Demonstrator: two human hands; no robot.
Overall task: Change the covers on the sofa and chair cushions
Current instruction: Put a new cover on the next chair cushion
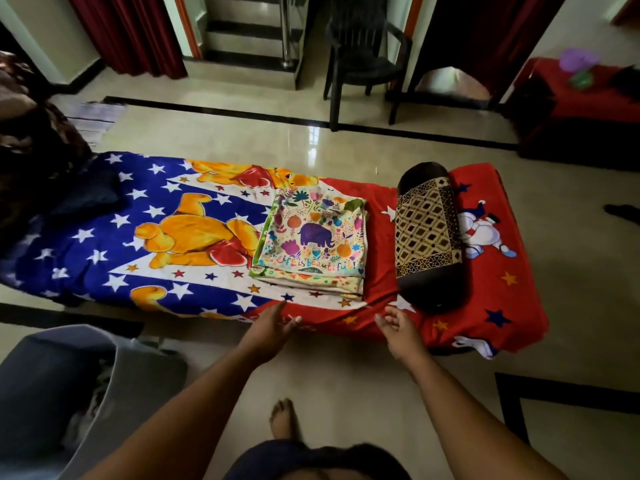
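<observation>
Both hands, left hand (273, 329) and right hand (398, 327), fingers loose and holding nothing, hover just short of the folded covers (311, 237) on the mattress (485, 306)

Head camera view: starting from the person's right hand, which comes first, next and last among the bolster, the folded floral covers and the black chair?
From the right hand:
1. Bolster, just beyond, slightly right.
2. Folded floral covers, to its left; close to the bolster's rank.
3. Black chair, far across the floor.
</observation>
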